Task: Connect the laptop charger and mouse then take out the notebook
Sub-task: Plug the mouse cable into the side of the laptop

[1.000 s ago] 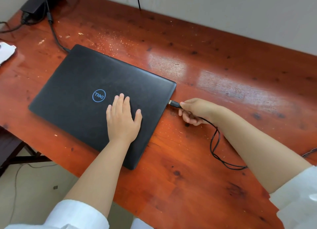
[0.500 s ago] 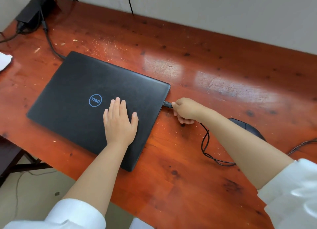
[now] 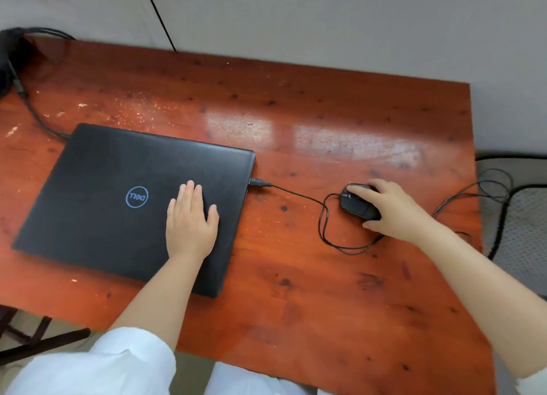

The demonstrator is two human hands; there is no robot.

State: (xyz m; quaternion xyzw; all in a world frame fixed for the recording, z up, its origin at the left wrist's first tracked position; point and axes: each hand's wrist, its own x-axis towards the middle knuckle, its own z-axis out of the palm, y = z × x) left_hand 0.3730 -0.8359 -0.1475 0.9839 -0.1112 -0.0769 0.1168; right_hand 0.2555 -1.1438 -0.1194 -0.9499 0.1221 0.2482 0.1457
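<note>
- The closed black laptop (image 3: 133,199) lies flat on the left half of the red wooden desk (image 3: 340,291), lid logo up.
- The charger cable (image 3: 35,116) runs from the far-left corner of the desk to the laptop's back left corner; it looks plugged in, though the socket itself is hidden behind the lid edge, so that step is judged done rather than seen.
- The mouse plug (image 3: 260,182) sits in the laptop's right side, and its thin mouse cable (image 3: 322,217) loops over the desk to the black mouse (image 3: 356,203). The mouse connection looks complete.
- The left hand (image 3: 191,220) rests flat on the lid, fingers (image 3: 189,190) straight and close together, thumb apart, holding nothing.
- The right hand (image 3: 393,209) lies over the mouse, fingers curved round its body, thumb at the near side, apparently placing it.
- Left to do: take out the notebook. No notebook appears anywhere in view, and where it is kept cannot be told.
- Hard to make out: the charger brick at the far-left corner is a dark blur cut off by the frame edge.
- Beyond the desk's right edge a grey mesh surface (image 3: 524,217) with more black cable (image 3: 503,217) shows only in part; what it belongs to is unclear.
</note>
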